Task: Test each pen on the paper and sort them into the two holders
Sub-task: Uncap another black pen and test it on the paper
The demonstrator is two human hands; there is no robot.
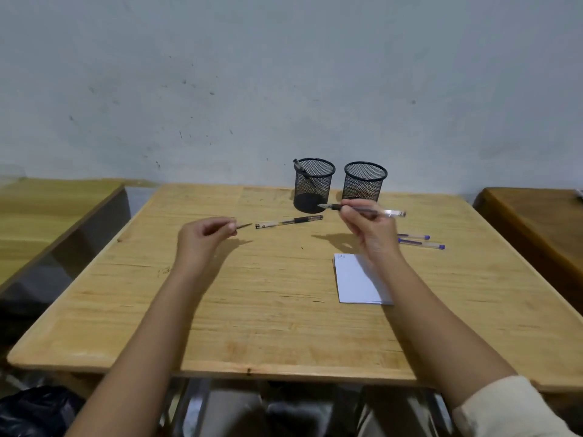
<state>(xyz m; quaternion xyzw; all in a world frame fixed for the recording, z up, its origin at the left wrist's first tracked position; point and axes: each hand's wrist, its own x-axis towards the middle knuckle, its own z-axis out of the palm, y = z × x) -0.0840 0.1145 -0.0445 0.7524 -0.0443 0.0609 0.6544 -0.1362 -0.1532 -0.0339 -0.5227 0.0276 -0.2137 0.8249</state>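
Observation:
My right hand (pixel 367 230) holds an uncapped clear pen (pixel 383 212) level above the table, tip pointing left toward the left mesh holder (pixel 314 184). My left hand (pixel 205 234) pinches a small dark pen cap (pixel 244 226). One dark pen leans inside the left holder; the right mesh holder (pixel 364 181) looks empty. A black-grip pen (pixel 288 221) lies on the table between my hands. Two purple-capped pens (pixel 421 242) lie to the right. The white paper (pixel 358 280) rests under my right forearm, with small marks at its top left corner.
The wooden table (pixel 252 310) stands against a grey wall. Another table (pixel 47 209) stands to the left and a darker one (pixel 536 222) to the right. A black bag (pixel 34 411) lies on the floor at lower left.

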